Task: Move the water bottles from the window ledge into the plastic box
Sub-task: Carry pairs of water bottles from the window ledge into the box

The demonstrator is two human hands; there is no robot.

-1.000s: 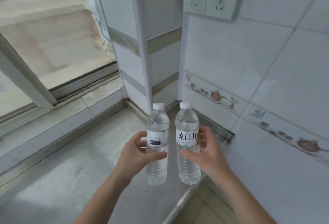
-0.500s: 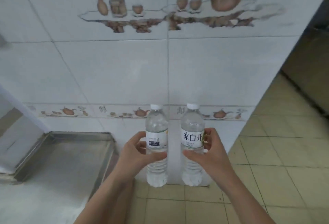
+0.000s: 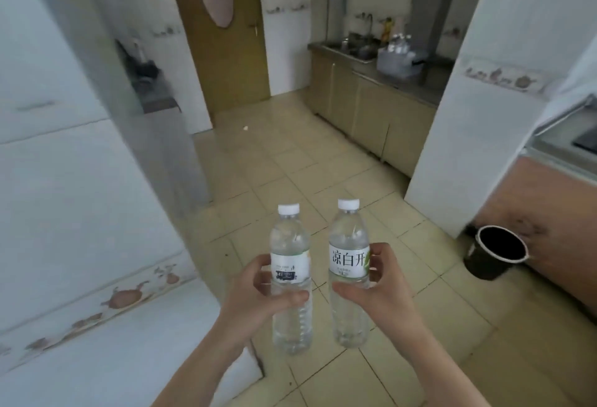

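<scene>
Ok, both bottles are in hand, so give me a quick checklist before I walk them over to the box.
1. Left hand grips the left bottle around its middle: ok.
2. Right hand grips the right bottle around its middle: ok.
3. Both white caps on, bottles upright: ok.
4. Bottles apart, not knocking together: ok.
5. Tiled floor ahead free of obstacles; black bin stands off to the right: ok.
6. Plastic box located: cannot tell; a grey container on the far counter may be it.
</scene>
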